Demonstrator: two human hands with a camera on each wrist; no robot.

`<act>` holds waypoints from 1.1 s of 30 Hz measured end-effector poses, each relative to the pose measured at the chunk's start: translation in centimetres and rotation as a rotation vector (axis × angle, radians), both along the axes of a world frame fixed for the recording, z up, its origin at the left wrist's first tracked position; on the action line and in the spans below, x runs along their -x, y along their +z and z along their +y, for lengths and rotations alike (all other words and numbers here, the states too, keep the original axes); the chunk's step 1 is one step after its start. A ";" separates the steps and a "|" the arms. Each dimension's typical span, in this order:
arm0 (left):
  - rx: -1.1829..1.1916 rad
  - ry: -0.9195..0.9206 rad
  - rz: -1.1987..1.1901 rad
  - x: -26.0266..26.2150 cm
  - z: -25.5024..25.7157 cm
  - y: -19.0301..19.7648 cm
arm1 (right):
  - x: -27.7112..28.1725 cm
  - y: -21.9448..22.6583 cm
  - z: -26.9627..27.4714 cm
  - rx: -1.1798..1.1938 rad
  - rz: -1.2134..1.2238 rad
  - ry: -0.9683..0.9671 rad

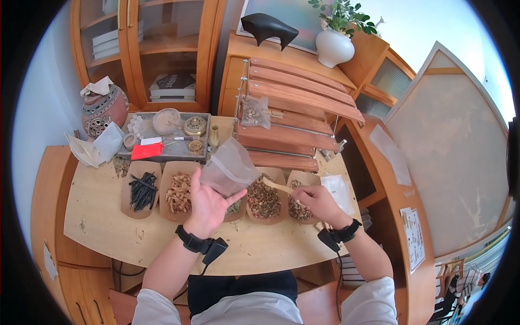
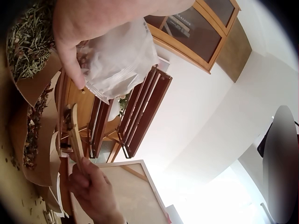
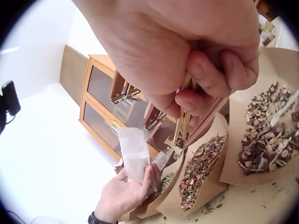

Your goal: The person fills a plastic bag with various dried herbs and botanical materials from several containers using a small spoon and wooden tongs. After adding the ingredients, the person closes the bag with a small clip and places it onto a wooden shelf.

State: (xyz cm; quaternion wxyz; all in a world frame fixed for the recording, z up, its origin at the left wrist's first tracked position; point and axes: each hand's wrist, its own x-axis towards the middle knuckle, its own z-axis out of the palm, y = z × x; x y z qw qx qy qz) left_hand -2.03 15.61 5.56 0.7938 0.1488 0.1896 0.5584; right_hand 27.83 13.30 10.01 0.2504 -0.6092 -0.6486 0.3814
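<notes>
My left hand (image 1: 207,207) holds a translucent plastic bag (image 1: 230,167) upright over the row of paper trays, palm up with the thumb spread. My right hand (image 1: 319,205) grips a wooden spoon (image 1: 278,185) by its handle. Its bowl points left toward the bag, and dark bits of herb lie in it in the left wrist view. Below the spoon is a tray of mixed reddish-green dried herbs (image 1: 264,201). Chopped root pieces (image 3: 266,140) fill the tray under my right hand. Green dried stems (image 2: 30,44) sit in a tray mostly hidden behind my left hand in the head view.
Further left stand trays of black strips (image 1: 142,192) and brown chips (image 1: 179,190). Behind them is a grey tray (image 1: 168,158) with brass pieces and a red packet (image 1: 147,151). A slatted wooden rack (image 1: 303,95) rises at the back. A white packet (image 1: 338,192) lies right.
</notes>
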 end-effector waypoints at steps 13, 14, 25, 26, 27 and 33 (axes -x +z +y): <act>-0.006 -0.150 -0.004 -0.2 -0.2 0.5 | 3.6 5.7 1.2 -0.081 0.110 0.083; -0.009 -0.161 -0.013 -0.3 -0.2 0.6 | 4.2 5.8 1.1 -0.074 0.063 0.101; 0.064 -0.179 -0.227 0.3 -0.2 0.0 | 2.1 6.8 -1.5 -0.179 0.116 -0.060; 0.054 -0.192 -0.286 0.5 -0.2 0.1 | 1.7 6.5 -1.7 -0.183 0.103 -0.081; 0.041 -0.207 -0.342 0.7 -0.2 0.3 | 1.4 6.3 -1.9 -0.191 0.094 -0.102; -0.022 -0.170 -0.513 1.9 -1.4 2.5 | -0.7 4.3 -3.1 -0.136 0.156 -0.101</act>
